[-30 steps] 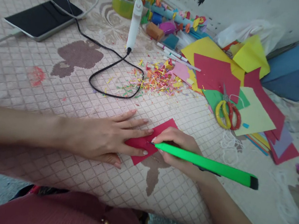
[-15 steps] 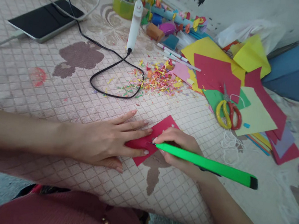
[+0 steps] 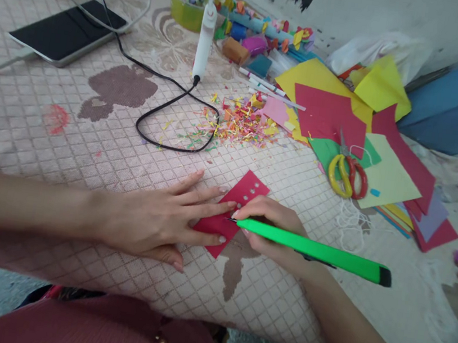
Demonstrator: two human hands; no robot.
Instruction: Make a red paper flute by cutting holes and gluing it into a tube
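A small red paper piece point(image 3: 247, 188) lies slantwise on the patterned tablecloth, with several little holes along its upper part. My left hand point(image 3: 163, 216) rests flat across its left side, fingers spread, pressing it down. My right hand point(image 3: 268, 222) grips a green utility knife point(image 3: 312, 249) like a pen. The knife's thin blade touches the paper between my left hand's fingers. The black-tipped tail of the knife points right. Part of the paper is hidden under my fingers.
Behind the hands lie a heap of paper scraps point(image 3: 248, 120) and a looped black cord from a white glue gun point(image 3: 205, 40). Yellow-and-red scissors point(image 3: 346, 175) lie on coloured paper sheets point(image 3: 330, 115) at right. A black-screened device point(image 3: 65, 29) sits at far left.
The red paper has turned a little under my left hand, and more of its upper, holed end now shows. Both hands keep nearly the same places, with the blade still on the paper.
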